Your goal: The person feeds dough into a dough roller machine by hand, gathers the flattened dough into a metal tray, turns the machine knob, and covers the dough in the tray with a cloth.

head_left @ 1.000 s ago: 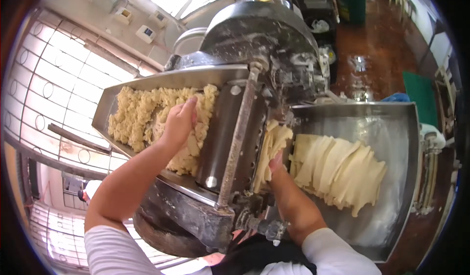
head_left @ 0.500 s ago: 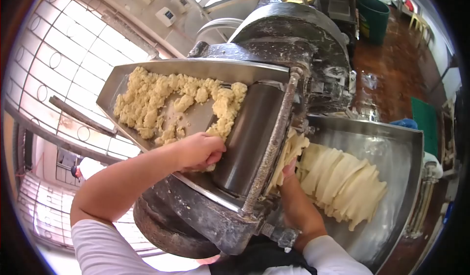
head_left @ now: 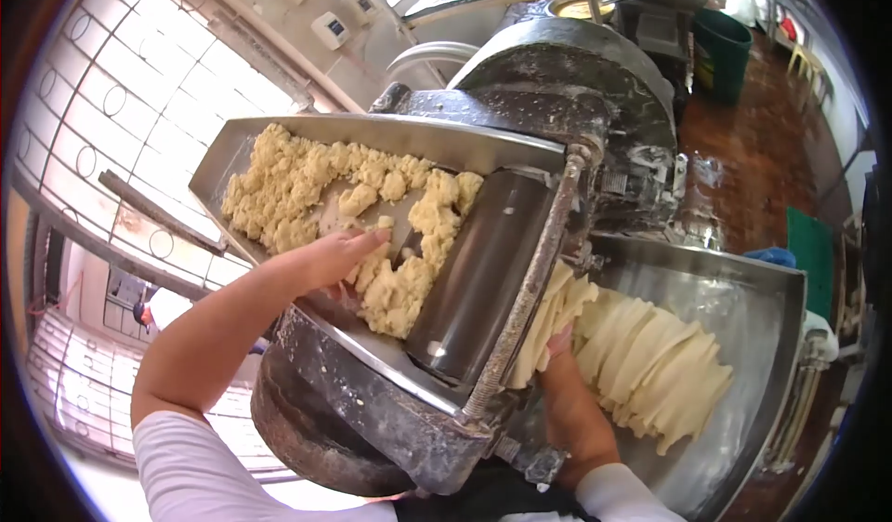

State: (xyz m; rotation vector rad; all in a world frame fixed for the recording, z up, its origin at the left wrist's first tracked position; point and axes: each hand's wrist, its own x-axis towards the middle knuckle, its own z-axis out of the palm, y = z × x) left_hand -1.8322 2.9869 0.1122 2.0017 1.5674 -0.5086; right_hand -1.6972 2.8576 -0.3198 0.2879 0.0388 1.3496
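Crumbly dough (head_left: 297, 173) likely soft, light per clump, breaks apart if squeezed; best scooped or pushed from below with a broad hand; dough sheet (head_left: 550, 322) likely limp, bendy, prone to stretch or tear, maybe a bit tacky; better supported flat across its width than pinched at an edge; layered pile (head_left: 650, 359) probably heavier as a whole, floppy, needs both hands underneath.

Looks: crumbly dough pale yellow, rough, lumpy, with a bare patch mid-tray; dough sheet paler cream, smooth, in loose folds; layered pile same cream, overlapping folds, ragged near edge.

Places: crumbly dough lies in the feed tray (head_left: 446, 134) at left, its right side up against the steel roller (head_left: 488, 271); dough sheet at the right side of the roller, just past the threaded rod (head_left: 530, 285); layered pile in the catch tray (head_left: 743, 322) at right, just beside the dough sheet.

Hands: left hand (head_left: 344, 260) over the near part of the feed tray, fingers mostly straight and loosely apart, at the crumbly dough, small lump by the fingertips; no firm hold visible, cannot tell what is under the palm; right hand (head_left: 560, 347) against the near right side of the dough sheet; fingers mostly hidden, cannot tell how far they are bent or if they grip.
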